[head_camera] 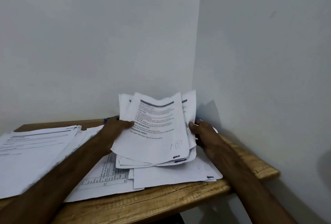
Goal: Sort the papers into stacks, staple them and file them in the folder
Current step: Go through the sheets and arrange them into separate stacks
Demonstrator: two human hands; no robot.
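Wooden desk against a wall corner; paper stack lying at left; uneven sheaf of printed papers raised at centre, gripped at either edge by left hand and right hand, thumbs on front. Sorting step, probably; next, edges squared before stapling.

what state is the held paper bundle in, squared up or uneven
Uneven: the bundle, held by left hand and right hand, shows staggered edges top and bottom.

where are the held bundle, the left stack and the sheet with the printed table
held bundle [152, 149]: head view, top page's blank lower part
left stack [34, 154]: head view, middle of top sheet
sheet with the printed table [107, 175]: head view, its grid
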